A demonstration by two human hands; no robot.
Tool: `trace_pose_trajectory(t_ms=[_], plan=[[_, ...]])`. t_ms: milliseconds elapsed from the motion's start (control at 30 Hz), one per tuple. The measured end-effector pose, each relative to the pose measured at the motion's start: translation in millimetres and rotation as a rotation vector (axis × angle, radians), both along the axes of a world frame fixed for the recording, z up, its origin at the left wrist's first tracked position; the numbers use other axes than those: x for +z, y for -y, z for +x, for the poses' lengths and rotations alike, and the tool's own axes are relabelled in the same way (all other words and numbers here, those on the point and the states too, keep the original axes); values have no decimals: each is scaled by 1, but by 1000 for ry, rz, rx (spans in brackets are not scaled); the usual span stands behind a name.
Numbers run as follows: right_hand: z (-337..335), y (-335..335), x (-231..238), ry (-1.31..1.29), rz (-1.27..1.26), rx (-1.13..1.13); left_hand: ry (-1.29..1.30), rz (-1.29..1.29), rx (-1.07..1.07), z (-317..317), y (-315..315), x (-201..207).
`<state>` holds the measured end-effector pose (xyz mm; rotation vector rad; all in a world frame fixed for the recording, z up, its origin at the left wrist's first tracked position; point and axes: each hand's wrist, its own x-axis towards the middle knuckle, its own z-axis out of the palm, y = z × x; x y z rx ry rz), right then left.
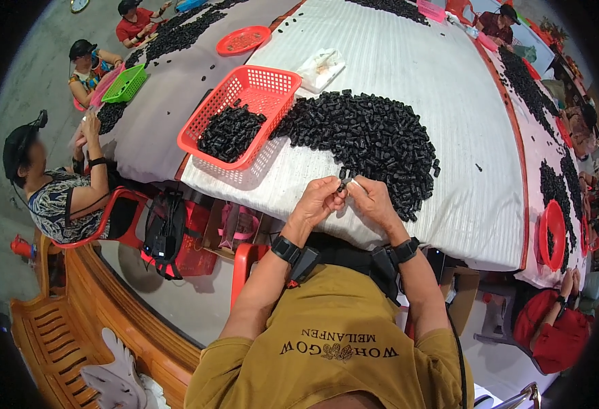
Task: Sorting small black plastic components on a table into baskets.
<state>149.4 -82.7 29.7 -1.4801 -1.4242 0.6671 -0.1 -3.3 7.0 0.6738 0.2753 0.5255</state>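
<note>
My two hands meet over the near edge of the white-covered table [470, 116]. Pinched in the fingers of my left hand [321, 199] is a small black cylindrical piece [343, 174]. My right hand [374, 199] is closed against it, with a bit of something pale at the thumb and fingertips, too small to name. Just beyond my fingers spreads a big heap of the same black pieces [367, 133]. Left of the heap stands a red plastic basket [272, 102], tilted in view, with more black pieces in its near end.
A crumpled white tissue pack [322, 69] lies behind the basket, and a red round tray [243, 41] farther back. A co-worker [67, 198] sits at the left near a green basket [125, 83]. On the right table stands a red bowl [552, 235]. A wooden bench [61, 341] is at lower left.
</note>
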Motion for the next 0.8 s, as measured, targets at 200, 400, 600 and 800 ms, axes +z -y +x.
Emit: trace_pose_trajectory(t_ms=[200,400,600,800], plan=[[1,1,1,-43,-52,-22,58,-32,9,-2,0,-1],[-2,1,4,74,7,-18,54,-32,25,-3,1,-1],[0,0,-2,59,12,-9,50,-30,10,-2,0,-3],[-2,1,5,68,-18,3,45,-26,0,-3,0,-2]])
